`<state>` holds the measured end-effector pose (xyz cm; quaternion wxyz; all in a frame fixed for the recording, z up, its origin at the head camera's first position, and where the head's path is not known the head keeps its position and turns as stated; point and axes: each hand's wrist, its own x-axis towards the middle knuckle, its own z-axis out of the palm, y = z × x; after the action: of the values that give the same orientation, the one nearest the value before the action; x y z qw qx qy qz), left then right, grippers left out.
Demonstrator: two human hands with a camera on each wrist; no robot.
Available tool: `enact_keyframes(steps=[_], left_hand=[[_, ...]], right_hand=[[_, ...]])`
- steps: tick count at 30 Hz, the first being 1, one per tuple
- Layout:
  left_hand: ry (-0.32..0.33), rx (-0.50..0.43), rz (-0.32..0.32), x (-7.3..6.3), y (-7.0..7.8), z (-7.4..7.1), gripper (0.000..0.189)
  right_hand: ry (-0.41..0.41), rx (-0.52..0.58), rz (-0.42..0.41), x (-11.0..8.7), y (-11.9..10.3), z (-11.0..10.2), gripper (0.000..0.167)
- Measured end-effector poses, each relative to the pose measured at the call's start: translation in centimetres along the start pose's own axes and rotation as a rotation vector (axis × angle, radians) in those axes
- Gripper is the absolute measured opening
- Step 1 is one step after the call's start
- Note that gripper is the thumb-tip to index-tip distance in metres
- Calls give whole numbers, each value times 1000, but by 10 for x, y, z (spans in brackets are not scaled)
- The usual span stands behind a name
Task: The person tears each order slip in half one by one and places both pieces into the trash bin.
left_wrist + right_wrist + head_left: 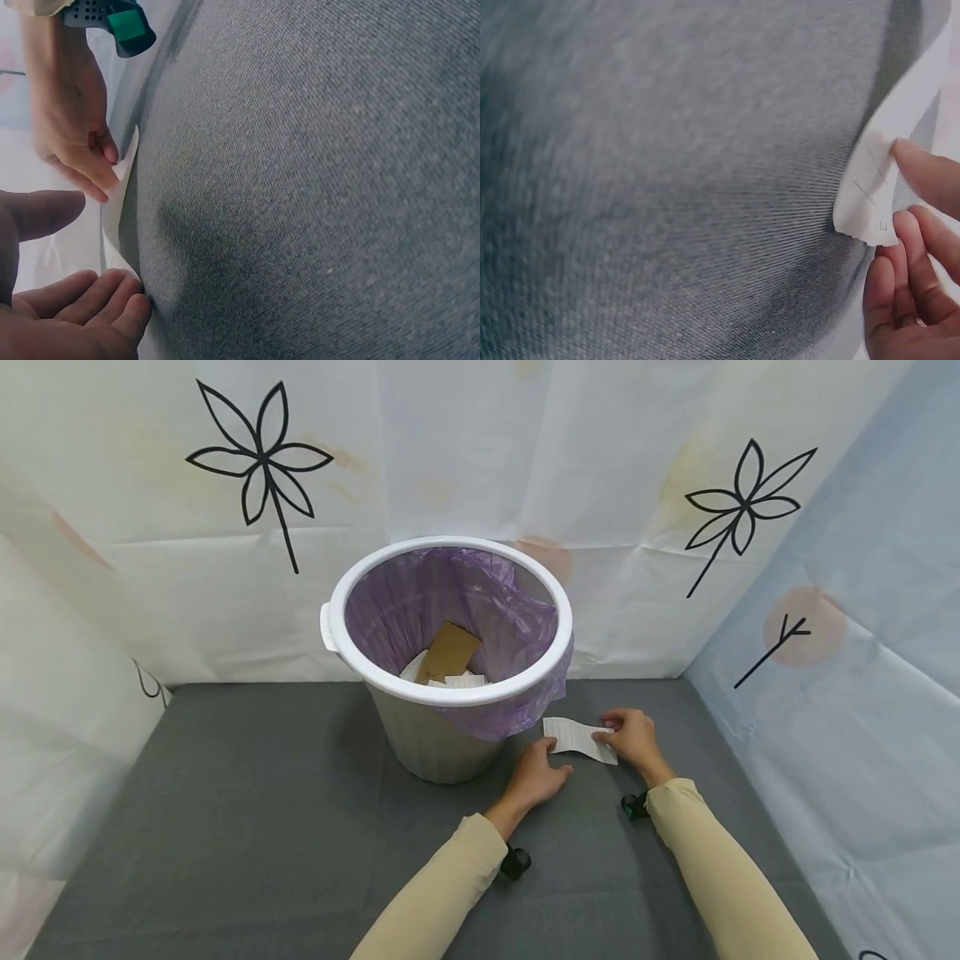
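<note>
A white slip of paper (577, 737) with faint printed lines lies bowed just above the grey surface, right of the bin. My right hand (632, 739) pinches its right end, thumb on one face and fingertips on the other, as the right wrist view shows. My left hand (534, 774) touches the left end with its fingertips. In the left wrist view the left hand's fingers (97, 300) are nearly straight and the thumb stands well apart from them.
A white bin (435, 752) with a purple liner (375, 618) stands left of my hands. Inside it are a brown cardboard piece (452, 652) and white paper scraps (465, 680). Fabric walls with leaf drawings surround the grey tabletop (262, 827).
</note>
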<state>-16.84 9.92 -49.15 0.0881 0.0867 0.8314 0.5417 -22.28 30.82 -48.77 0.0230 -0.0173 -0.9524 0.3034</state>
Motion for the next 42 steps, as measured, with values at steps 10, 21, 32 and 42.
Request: enact_keyframes(steps=[10, 21, 32, 42], left_hand=[[-29, 32, 5, -2, 0, 3, 51], [84, -194, -57, -3, -5, 1, 40], [77, -374, -124, -1, 1, -3, 54], [52, -432, -51, -3, 10, -3, 18]], right_hand=[[-38, 52, 87, -4, 4, -4, 22], [-110, 241, 45, -16, 5, -33, 20], [-240, 378, 19, -31, 2, -63, 26], [-305, 427, -24, -47, -13, -66, 23]])
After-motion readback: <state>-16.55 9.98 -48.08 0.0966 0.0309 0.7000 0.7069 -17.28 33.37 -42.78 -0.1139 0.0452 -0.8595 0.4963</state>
